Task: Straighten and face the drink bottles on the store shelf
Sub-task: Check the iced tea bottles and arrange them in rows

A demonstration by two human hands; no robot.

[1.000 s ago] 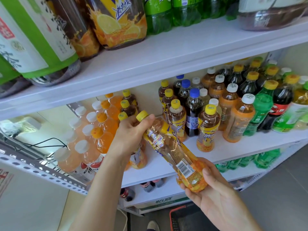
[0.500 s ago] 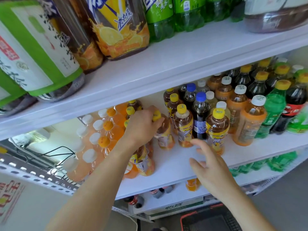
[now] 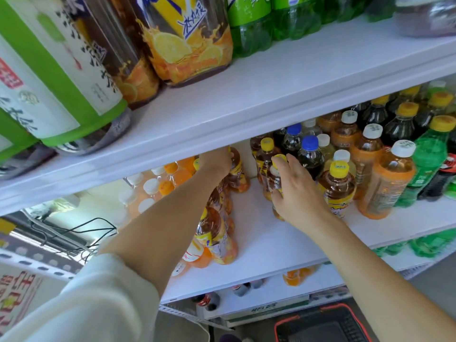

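Small iced-tea bottles with yellow caps stand in a row on the white middle shelf (image 3: 259, 245). My left hand (image 3: 217, 161) reaches far back under the upper shelf and grips the neck of one tea bottle (image 3: 238, 176), which stands upright near the back wall. More tea bottles (image 3: 217, 233) line up in front of it, partly hidden by my forearm. To the right, my right hand (image 3: 296, 191) grips a second tea bottle (image 3: 274, 181) from the front, thumb on its left side, covering most of its label.
Orange drinks (image 3: 153, 188) with white and orange caps stand at the left. Blue-capped cola (image 3: 308, 156), white-capped tea (image 3: 389, 183) and green bottles (image 3: 429, 166) crowd the right. Large bottles (image 3: 177, 45) fill the upper shelf. A black basket (image 3: 320, 324) sits on the floor.
One second ago both hands held a tilted tea bottle in front of the shelf. My left hand stood it on the shelf and slid it back; my right hand let go and gripped another bottle.
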